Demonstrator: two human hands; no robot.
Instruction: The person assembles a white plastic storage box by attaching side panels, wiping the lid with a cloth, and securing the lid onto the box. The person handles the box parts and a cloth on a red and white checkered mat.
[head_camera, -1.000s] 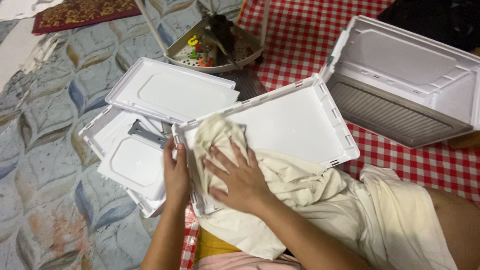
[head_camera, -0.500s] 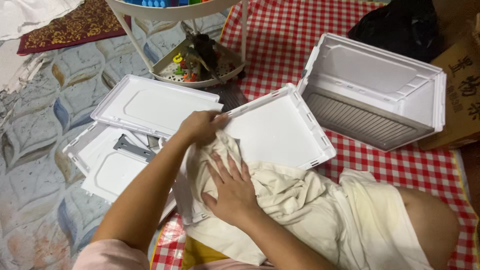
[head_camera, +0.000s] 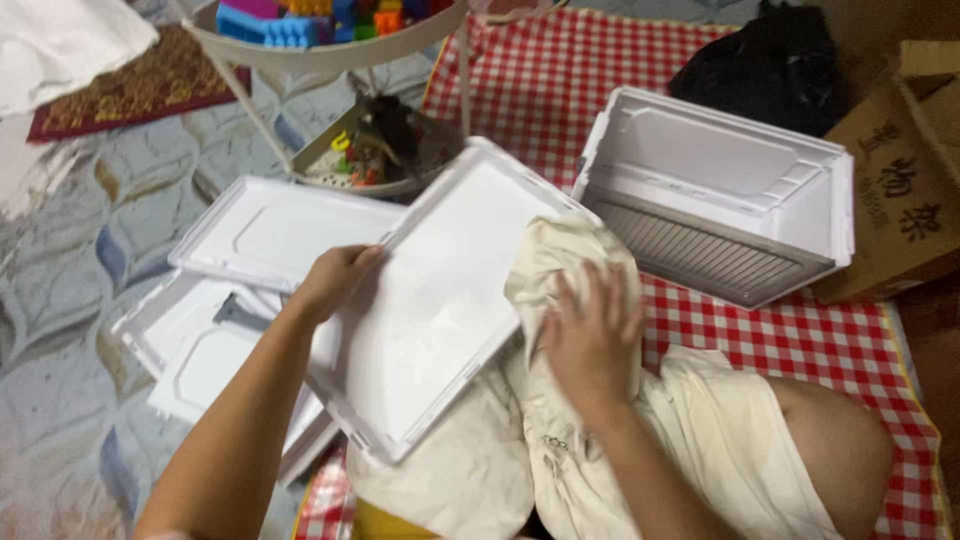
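Nearest: cream cloth (head_camera: 560, 440) bunched over the lap, creased, one end pulled up onto the panel's rt edge. Rt hand (head_camera: 592, 335) lies flat on that end, fingers spread wide, pressing cloth to panel – no pinch. Panel (head_camera: 440, 300) is a white plastic rectangle w/ raised rim, plain smooth face, tilted, far corner up, near corner low by the lap. Left hand (head_camera: 335, 280) grips its left long edge, fingers curled over the rim, thumb side hidden.

Left of that, on the patterned floor – stack of similar white panels (head_camera: 235, 290), flat, overlapping. Beyond, on red-check mat (head_camera: 520, 90), white box (head_camera: 720, 195) on its side, slotted wall facing camera. Cardboard box (head_camera: 895, 180) just beside it at rt, black bag (head_camera: 770, 60) behind. Far left-centre: round stand (head_camera: 330, 50) w/ coloured blocks on top, small toys on lower shelf
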